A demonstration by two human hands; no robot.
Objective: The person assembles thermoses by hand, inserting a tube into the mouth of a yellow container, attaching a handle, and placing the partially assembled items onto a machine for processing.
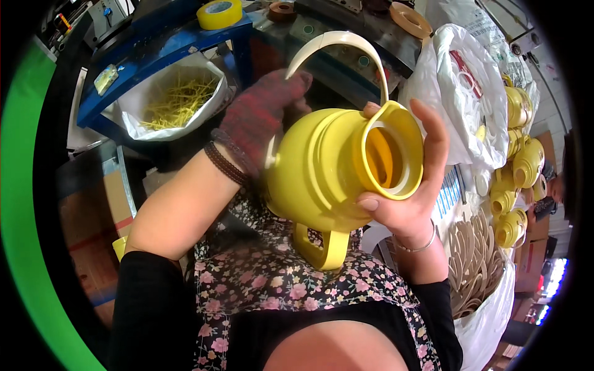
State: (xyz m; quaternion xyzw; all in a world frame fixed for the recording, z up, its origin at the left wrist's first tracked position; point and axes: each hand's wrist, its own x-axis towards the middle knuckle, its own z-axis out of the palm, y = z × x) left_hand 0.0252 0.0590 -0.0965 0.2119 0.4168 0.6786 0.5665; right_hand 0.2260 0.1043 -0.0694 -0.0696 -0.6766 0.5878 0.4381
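A yellow thermos jug (pixel 315 167) lies tilted in front of my apron, its open mouth facing right. Inside the mouth a white ring and an orange-yellow inner wall show. My bare right hand (pixel 414 185) grips the jug at its neck, thumb below the rim and fingers behind it. A cream carrying handle (pixel 346 38) arches above the jug, one end near the spout. My left hand (pixel 263 120), in a dark red and grey knit glove, is closed round the handle's other end beside the jug's base. The yellow side grip (pixel 325 247) points down toward me.
A blue metal bench (pixel 154 52) with a yellow tape roll (pixel 219 13) stands at the far left. Below it is a white bag of yellow strips (pixel 179 105). On the right are a white plastic bag (pixel 458 93), several yellow jugs (pixel 528 162) and a sack of beige strips (pixel 476 266).
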